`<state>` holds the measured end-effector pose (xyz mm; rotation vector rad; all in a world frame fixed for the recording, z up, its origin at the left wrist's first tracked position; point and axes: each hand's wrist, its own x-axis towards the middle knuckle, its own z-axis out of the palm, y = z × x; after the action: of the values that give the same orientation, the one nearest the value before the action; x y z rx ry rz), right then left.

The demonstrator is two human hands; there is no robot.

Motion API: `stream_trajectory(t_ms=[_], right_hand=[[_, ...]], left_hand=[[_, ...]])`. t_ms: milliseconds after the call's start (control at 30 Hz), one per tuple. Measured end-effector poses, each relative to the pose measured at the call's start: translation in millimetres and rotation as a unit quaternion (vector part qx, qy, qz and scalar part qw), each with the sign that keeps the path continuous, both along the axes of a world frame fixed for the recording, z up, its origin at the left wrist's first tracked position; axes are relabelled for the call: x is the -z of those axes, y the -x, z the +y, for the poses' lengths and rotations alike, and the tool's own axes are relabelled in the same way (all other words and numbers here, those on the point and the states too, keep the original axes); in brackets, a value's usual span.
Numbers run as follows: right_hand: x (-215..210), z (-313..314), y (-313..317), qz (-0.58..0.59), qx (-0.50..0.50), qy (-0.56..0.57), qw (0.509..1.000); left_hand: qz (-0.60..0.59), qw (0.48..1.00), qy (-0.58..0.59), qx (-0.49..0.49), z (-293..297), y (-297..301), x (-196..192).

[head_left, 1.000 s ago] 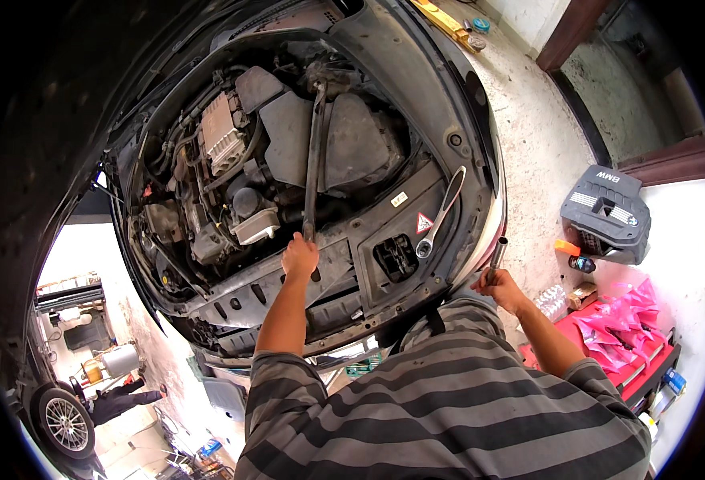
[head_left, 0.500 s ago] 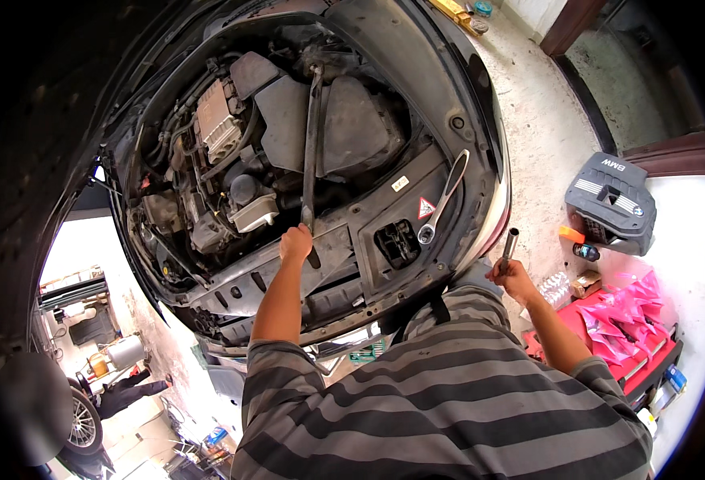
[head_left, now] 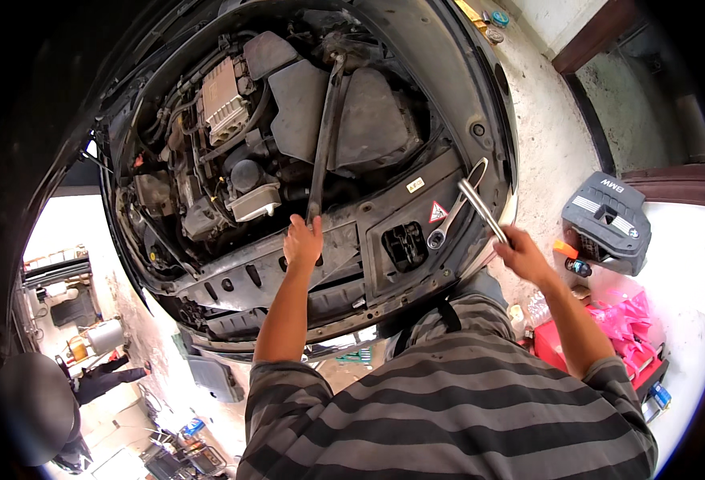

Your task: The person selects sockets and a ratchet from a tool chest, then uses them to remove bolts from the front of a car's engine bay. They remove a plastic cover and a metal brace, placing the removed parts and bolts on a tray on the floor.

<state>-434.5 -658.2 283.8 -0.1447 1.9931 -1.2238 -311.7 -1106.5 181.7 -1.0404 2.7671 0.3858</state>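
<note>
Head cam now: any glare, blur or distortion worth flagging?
All in head view: white wall at right nearly blown out; dark round shape at lower left out of focus, unidentifiable; black curved fisheye rim; bright glints along the metal tube in the right hand.

Near end of bar [head_left: 324, 144] hidden in left hand [head_left: 303, 240]; far end lost in dark clutter, can't tell what it meets. Right hand [head_left: 520, 252] covers tube's [head_left: 483, 210] near end. Tube hides part of wrench [head_left: 452, 218]. Round dark blob [head_left: 36, 408], lower left, too blurred to tell. Shirt [head_left: 448, 408] cut by lower edge. Right forearm and pink bag [head_left: 628, 320] partly cover red box [head_left: 551, 346].
</note>
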Motion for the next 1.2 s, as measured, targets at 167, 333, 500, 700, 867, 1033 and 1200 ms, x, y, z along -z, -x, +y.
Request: stream_trajectory(t_ms=[167,333,500,700,867,1033,1200], right_hand=[[-31,-99,100,0.236,-0.120,-0.051,0.963],[-65,-238,195,0.416,-0.207,-0.182,0.867],[-81,-356,282,0.505,-0.364,-0.315,0.717],[-73,-442,322,0.499,-0.464,-0.430,0.592],[-72,-482,340,0.441,-0.501,-0.449,0.594],[-67,-520,341,0.349,-0.532,-0.503,0.585],[-42,-562,361,0.314,-0.557,-0.554,0.533]], left_hand=[[0.132,0.989,-0.035,0.063,-6,-9,14],[0.244,0.968,-0.062,0.004,1,-23,19],[0.323,0.940,-0.078,-0.071,14,-31,22],[0.277,0.956,-0.062,-0.068,29,-28,16],[0.278,0.954,-0.065,-0.085,46,-23,19],[0.281,0.947,-0.092,-0.125,53,-22,16],[0.271,0.949,-0.061,-0.147,50,-17,9]])
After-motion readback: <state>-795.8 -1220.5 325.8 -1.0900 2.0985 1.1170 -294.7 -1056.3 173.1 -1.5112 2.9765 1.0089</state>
